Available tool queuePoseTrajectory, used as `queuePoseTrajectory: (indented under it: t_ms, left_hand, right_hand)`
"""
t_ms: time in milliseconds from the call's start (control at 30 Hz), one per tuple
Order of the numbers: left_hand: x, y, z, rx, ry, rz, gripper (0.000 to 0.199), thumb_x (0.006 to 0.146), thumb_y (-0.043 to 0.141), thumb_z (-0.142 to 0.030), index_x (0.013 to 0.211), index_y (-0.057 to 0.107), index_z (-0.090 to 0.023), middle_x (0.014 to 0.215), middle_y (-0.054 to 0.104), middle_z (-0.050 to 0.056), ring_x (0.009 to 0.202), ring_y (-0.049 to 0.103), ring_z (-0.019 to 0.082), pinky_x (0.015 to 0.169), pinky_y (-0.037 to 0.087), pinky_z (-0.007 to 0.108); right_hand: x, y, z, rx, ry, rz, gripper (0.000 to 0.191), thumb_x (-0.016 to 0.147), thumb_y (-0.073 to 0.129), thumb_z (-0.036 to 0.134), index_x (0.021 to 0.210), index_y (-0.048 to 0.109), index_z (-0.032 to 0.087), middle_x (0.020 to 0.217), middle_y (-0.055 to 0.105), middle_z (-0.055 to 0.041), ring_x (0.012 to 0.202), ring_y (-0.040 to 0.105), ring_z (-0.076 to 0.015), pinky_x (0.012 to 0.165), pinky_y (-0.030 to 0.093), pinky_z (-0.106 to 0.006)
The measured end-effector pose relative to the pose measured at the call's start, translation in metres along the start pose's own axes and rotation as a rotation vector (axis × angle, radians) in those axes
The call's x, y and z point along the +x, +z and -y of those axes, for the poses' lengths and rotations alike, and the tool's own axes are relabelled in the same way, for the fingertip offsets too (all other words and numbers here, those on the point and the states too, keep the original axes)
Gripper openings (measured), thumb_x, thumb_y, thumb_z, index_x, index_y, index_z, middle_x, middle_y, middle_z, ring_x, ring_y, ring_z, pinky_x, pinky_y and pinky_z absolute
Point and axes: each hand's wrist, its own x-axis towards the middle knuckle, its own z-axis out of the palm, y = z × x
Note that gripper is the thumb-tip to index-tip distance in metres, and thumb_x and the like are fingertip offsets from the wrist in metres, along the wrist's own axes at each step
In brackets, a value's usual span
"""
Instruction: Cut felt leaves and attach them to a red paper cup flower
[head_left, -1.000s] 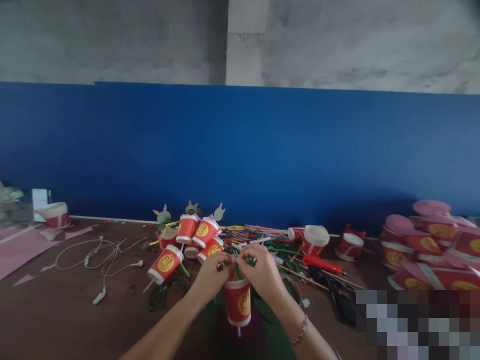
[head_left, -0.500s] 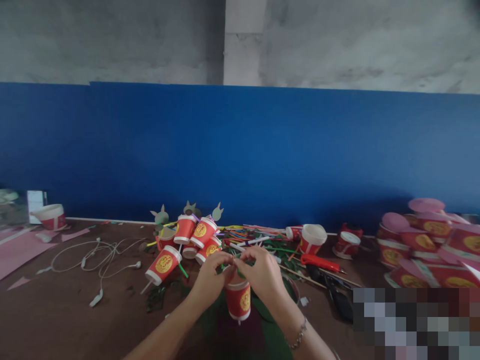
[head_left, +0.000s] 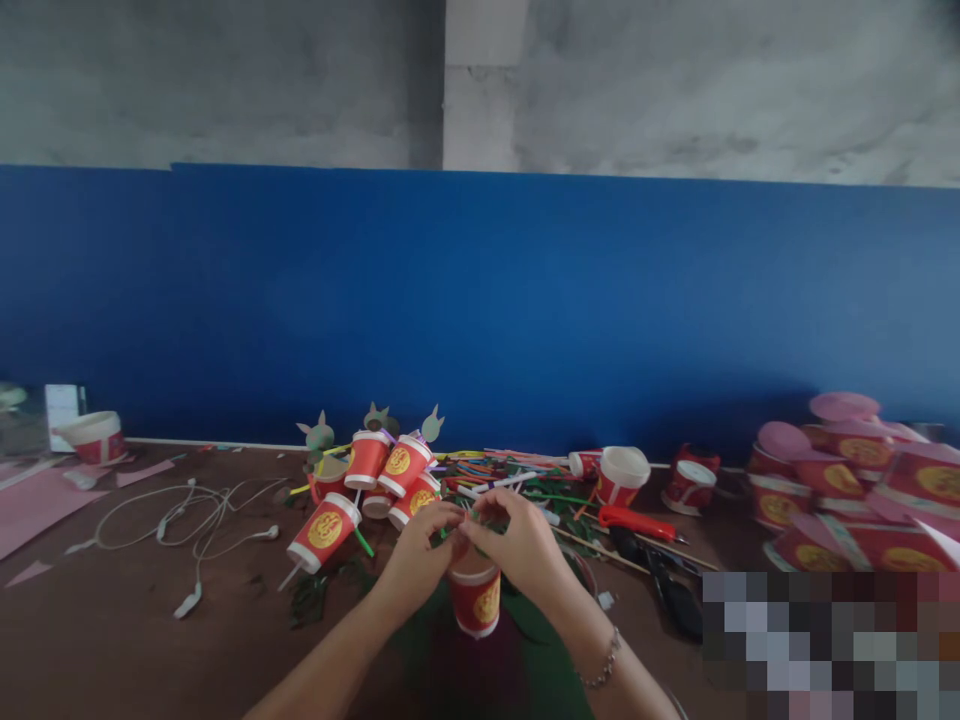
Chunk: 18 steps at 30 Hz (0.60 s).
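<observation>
Here; left hand [head_left: 421,550], right hand [head_left: 519,545] above red cup rim [head_left: 474,580]; earphones [head_left: 266,533] well apart

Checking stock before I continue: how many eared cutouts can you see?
3. The left cutout shows beside the piled cups, the middle cutout and right cutout just above them; more may be hidden behind.

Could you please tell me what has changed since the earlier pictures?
The white stick under the red cup now barely shows below its base, perhaps drawn upward. The view has swung slightly right. No new grasp or release is visible: the left hand and right hand still meet above the cup, and the surrounding things look unmoved.
</observation>
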Motion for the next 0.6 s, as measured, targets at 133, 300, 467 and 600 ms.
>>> queuePoseTrajectory:
  t_ms: [133,300,467,600]
  left_hand:
    - [-0.002,-0.003,-0.007,-0.100,-0.034,0.120,0.015,0.075,0.059,-0.027,0.078,0.070,-0.016,0.098,0.063,0.008,0.092,0.056,0.021,0.081,0.043,0.030]
    - [-0.003,-0.002,-0.014,-0.084,-0.042,0.193,0.014,0.075,0.058,-0.026,0.075,0.068,-0.016,0.082,0.062,0.005,0.081,0.055,0.019,0.075,0.042,0.028]
    - [-0.005,0.001,-0.013,-0.017,-0.037,0.112,0.005,0.069,0.061,-0.018,0.068,0.064,-0.015,0.075,0.059,0.002,0.078,0.052,0.017,0.072,0.040,0.026]
    - [-0.005,-0.002,-0.011,-0.259,-0.192,0.209,0.018,0.069,0.065,-0.032,0.070,0.063,-0.014,0.068,0.057,0.000,0.069,0.051,0.014,0.064,0.039,0.023]
  right_hand:
    - [0.004,-0.002,-0.004,0.227,0.061,0.133,0.016,0.067,0.063,0.031,0.061,0.055,0.018,0.052,0.054,0.0029,0.050,0.050,-0.0111,0.047,0.036,-0.021]
    - [0.002,-0.005,-0.003,0.225,0.132,0.253,0.018,0.068,0.059,0.031,0.058,0.051,0.018,0.046,0.051,0.0037,0.044,0.047,-0.0101,0.042,0.031,-0.020]
    - [-0.003,-0.002,0.003,-0.061,-0.024,0.025,0.011,0.064,0.056,0.019,0.055,0.049,0.018,0.049,0.047,0.0051,0.048,0.039,-0.0085,0.047,0.026,-0.021]
    - [0.001,-0.007,-0.003,0.273,0.059,0.273,0.013,0.068,0.059,0.027,0.061,0.053,0.017,0.051,0.049,0.0051,0.048,0.043,-0.0084,0.047,0.030,-0.019]
